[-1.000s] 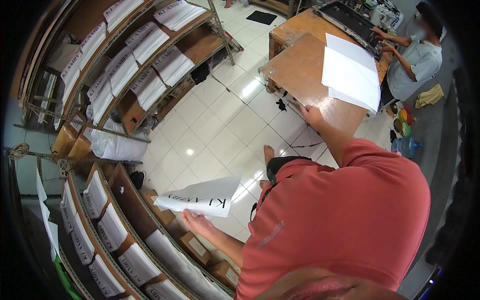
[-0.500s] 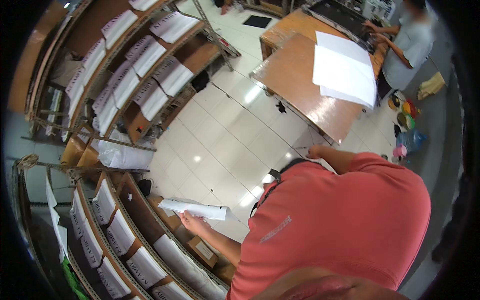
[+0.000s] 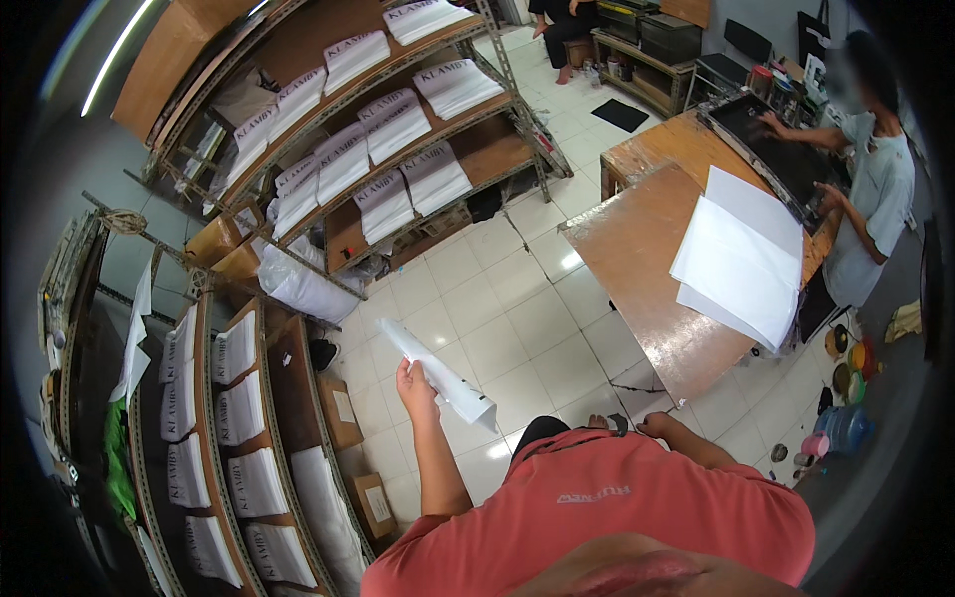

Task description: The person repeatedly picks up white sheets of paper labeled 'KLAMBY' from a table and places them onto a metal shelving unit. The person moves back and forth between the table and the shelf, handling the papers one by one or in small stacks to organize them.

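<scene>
My left hand (image 3: 415,391), ahead of my body at the left, grips the edge of a thin white sheet (image 3: 443,375). The sheet is folded or rolled lengthwise, with small dark marks near its right end; whether it is paper or plastic I cannot tell. My right hand (image 3: 654,425) is low beside my body, below the near corner of a brown worktable (image 3: 686,353). Its fingers look curled in, with nothing showing in them. More large white sheets (image 3: 741,264) lie loosely stacked on that table.
Metal shelving (image 3: 398,229) with printed white packs (image 3: 398,124) stands ahead left; another rack (image 3: 264,418) lines my left. Cardboard boxes (image 3: 341,413) sit beside it. At the far right a co-worker (image 3: 870,189) handles a black frame (image 3: 771,144). Tubs and a blue jug (image 3: 848,430) stand right.
My view has turned left and tilted up. My left hand has raised the white sheet, whose right end now points down. My right hand has lowered toward my body. The co-worker's hands have shifted on the frame.
</scene>
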The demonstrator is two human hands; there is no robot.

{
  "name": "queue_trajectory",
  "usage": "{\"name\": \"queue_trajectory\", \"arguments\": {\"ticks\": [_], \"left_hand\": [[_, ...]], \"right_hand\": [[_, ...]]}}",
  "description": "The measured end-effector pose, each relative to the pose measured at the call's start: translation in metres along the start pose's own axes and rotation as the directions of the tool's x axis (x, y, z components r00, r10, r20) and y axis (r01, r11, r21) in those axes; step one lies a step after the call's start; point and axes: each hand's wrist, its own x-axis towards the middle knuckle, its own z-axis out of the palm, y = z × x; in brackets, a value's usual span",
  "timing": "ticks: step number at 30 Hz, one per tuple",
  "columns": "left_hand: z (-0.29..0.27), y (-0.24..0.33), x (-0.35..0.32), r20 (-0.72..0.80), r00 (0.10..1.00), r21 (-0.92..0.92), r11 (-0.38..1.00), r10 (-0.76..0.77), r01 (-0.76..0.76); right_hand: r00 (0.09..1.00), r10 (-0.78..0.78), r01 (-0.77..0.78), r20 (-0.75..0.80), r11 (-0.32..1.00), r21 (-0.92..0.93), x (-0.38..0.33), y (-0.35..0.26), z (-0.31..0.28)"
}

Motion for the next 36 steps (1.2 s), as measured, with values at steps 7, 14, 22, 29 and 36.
{"name": "queue_trajectory", "arguments": {"ticks": [7, 14, 22, 29, 36], "left_hand": [[0.064, 0.004, -0.011, 0.092, 0.996, -0.061, 0.998, -0.016, 0.021], [0.094, 0.006, 0.006, 0.161, 0.987, -0.018, 1.0, -0.008, 0.011], [0.089, 0.009, 0.063, 0.107, 0.994, -0.11, 0.993, -0.028, 0.04], [0.05, 0.015, 0.149, 0.084, 0.995, -0.181, 0.981, -0.053, 0.067], [0.011, 0.017, 0.235, 0.149, 0.983, -0.183, 0.974, -0.107, 0.134]], "right_hand": [[0.961, 0.222, -0.221, 0.164, 0.975, -0.023, -0.058, 0.078, 0.035], [0.872, 0.426, -0.472, 0.239, 0.862, 0.183, -0.054, 0.133, 0.082], [0.955, 0.245, -0.272, 0.167, 0.948, 0.166, 0.005, 0.071, 0.038], [0.994, -0.087, 0.101, 0.068, 0.967, -0.236, 0.115, 0.012, -0.004], [0.997, 0.069, -0.065, -0.033, 0.991, 0.121, 0.155, -0.185, -0.108]]}}
